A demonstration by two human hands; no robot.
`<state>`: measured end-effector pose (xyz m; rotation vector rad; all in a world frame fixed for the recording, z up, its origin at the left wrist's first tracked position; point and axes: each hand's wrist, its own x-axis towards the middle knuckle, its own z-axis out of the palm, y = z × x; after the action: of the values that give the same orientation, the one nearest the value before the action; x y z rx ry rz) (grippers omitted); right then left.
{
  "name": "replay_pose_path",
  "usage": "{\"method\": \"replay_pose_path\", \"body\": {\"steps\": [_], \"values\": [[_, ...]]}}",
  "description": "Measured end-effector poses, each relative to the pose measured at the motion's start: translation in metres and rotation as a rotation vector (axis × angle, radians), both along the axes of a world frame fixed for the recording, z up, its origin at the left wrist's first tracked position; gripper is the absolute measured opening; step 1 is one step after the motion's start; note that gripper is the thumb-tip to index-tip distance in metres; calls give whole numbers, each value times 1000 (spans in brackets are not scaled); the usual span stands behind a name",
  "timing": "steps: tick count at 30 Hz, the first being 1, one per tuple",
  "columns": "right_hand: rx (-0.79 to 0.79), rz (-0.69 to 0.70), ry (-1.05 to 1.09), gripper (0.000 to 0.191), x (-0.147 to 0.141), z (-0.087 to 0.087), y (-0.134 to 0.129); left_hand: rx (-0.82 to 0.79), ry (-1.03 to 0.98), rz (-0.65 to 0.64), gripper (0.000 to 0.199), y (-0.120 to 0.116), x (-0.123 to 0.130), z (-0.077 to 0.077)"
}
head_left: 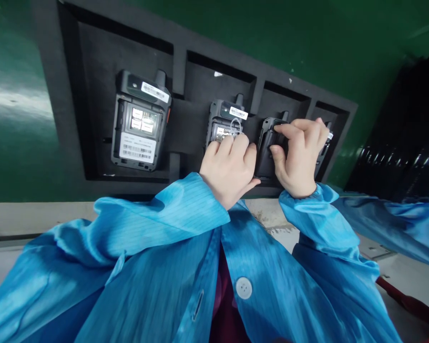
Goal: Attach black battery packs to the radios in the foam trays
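Note:
Handheld radios lie back up in a black foam tray. My left hand [230,164] is closed over the lower part of a radio [223,112] whose compartment shows metal card slots; its fingertips are hidden. A thin whitish loop [236,125] sticks up beyond its knuckles. On the neighbouring radio [268,125], a black battery or back cover [265,159] fills the back. My right hand [302,150] grips that radio near its top, index finger and thumb bent against the black part, the other fingers curled.
At the left of the foam tray [180,71] lies another open-backed radio [139,121] with barcode labels. A further radio [324,147] is partly hidden behind my right hand. The tray rests on a shiny green surface [236,24]. A blue sleeve [407,224] shows at right.

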<state>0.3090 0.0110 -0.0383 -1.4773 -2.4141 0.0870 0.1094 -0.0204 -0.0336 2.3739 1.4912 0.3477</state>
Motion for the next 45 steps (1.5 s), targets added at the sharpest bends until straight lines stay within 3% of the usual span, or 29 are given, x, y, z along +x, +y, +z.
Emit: {"method": "replay_pose_path", "body": {"steps": [9,13,20,25,30,34,40,45], "values": [[-38,-49,-73,27,-11,10,0,26,10,20,56,0,2,0],[18,-139,-108,27,-23,5,-5,17,4,25,53,0,4,0],[88,-106,-126,22,-24,-2,-8,-3,12,7,60,0,2,2],[73,-168,-155,25,-28,-4,-18,-10,30,-2,66,1,2,2],[0,-136,-10,24,-23,1,-19,-55,42,-16,70,2,1,2],[18,-198,166,36,-13,12,-37,-27,50,-36,74,-2,-2,4],[-75,-227,-69,41,-10,13,-75,6,56,-112,57,-4,-3,7],[-175,-242,-41,50,-11,11,-80,48,116,-187,50,-2,-3,2]]}}
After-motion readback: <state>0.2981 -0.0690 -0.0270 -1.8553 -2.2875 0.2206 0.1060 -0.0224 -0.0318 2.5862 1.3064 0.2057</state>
